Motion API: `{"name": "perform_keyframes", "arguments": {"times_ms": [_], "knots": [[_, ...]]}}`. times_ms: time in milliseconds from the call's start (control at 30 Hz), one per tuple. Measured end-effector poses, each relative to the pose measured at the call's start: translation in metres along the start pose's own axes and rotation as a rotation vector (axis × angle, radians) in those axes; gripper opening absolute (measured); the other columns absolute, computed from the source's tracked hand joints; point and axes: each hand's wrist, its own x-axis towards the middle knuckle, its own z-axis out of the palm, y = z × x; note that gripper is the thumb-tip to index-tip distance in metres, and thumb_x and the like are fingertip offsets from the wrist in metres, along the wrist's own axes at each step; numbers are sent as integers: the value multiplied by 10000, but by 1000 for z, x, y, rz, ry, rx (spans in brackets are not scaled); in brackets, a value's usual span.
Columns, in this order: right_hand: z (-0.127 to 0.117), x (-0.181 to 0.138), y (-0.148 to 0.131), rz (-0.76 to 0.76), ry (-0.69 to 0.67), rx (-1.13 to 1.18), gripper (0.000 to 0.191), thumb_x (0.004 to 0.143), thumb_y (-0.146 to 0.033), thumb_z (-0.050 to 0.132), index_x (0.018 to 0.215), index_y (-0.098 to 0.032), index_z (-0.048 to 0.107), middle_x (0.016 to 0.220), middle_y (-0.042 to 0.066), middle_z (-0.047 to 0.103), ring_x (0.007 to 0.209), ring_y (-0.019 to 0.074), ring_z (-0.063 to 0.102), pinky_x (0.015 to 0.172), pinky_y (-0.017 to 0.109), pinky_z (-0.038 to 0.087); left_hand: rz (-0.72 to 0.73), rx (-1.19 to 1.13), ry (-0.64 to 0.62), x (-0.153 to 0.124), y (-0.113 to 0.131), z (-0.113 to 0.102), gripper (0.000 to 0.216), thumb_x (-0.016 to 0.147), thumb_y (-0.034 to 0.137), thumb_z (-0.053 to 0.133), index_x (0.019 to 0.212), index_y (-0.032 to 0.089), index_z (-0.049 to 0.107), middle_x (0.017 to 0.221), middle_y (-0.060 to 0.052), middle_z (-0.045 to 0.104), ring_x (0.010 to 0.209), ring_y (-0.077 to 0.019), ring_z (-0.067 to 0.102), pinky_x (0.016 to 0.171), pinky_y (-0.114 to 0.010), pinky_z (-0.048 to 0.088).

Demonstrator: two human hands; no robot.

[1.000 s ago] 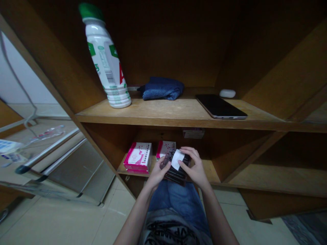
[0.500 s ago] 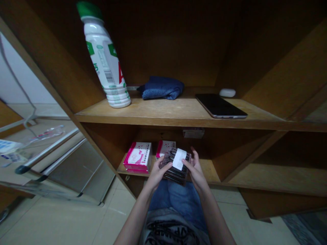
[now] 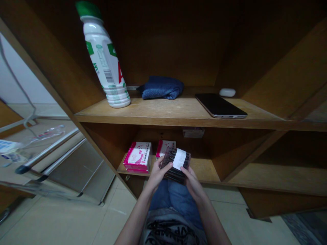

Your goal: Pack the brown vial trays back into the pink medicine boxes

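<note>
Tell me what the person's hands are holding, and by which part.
A dark bundle with a white label, held by its two opposite sides: the left hand on one, the right hand on the other.

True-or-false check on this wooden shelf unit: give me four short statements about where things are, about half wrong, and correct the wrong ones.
1. The left hand and right hand both hold a dark rectangular package with a white label. True.
2. A blue folded cloth lies between a white plastic bottle with a green cap and a flat black tablet. True.
3. The bottle stands on the lower shelf. False: it stands tilted on the upper wooden shelf.
4. Two pink-and-white cardboard boxes sit on the upper shelf. False: they sit on the lower wooden shelf.
</note>
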Motion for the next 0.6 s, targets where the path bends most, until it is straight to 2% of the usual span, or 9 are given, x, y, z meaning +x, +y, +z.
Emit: {"name": "perform_keyframes", "arguments": {"times_ms": [133, 300, 433, 500, 600], "knots": [[1, -5, 3, 61, 36, 64, 499, 603, -361, 785, 1062, -236, 634, 1092, 42, 702, 1078, 264, 613, 931, 418, 474, 41, 133, 1, 0, 1, 1, 429, 677, 380, 708, 1040, 166, 633, 1030, -79, 697, 995, -241, 622, 922, -348, 442], [-8, -9, 14, 114, 96, 88, 398, 614, -378, 762, 965, -223, 657, 1012, 46, 729, 1050, 289, 629, 856, 432, 523, 115, 433, -80, -7, 11, -1, 484, 721, 444, 657, 1133, 193, 610, 1070, -90, 678, 1010, -274, 604, 927, -386, 430], [-22, -12, 19, 102, 129, 127, 375, 622, -366, 754, 962, -240, 656, 956, 28, 743, 984, 273, 662, 835, 417, 535, 233, 581, -141, -9, 17, -12, 412, 782, 465, 580, 1094, 204, 651, 1200, -111, 615, 1167, -280, 508, 1036, -413, 334], [-28, -14, 17, 115, 124, 147, 350, 634, -374, 738, 944, -233, 660, 951, 41, 743, 955, 282, 672, 804, 431, 547, 300, 613, -67, -6, 14, -18, 376, 831, 449, 512, 1094, 218, 648, 1275, -103, 559, 1234, -259, 450, 1081, -415, 273], [-35, -16, 11, 174, 84, 193, 309, 639, -382, 716, 899, -218, 678, 910, 64, 748, 862, 293, 692, 702, 435, 568, 371, 706, 156, 2, -3, -23, 470, 816, 439, 538, 1226, 212, 547, 1391, -117, 442, 1333, -262, 335, 1119, -432, 197]]}}
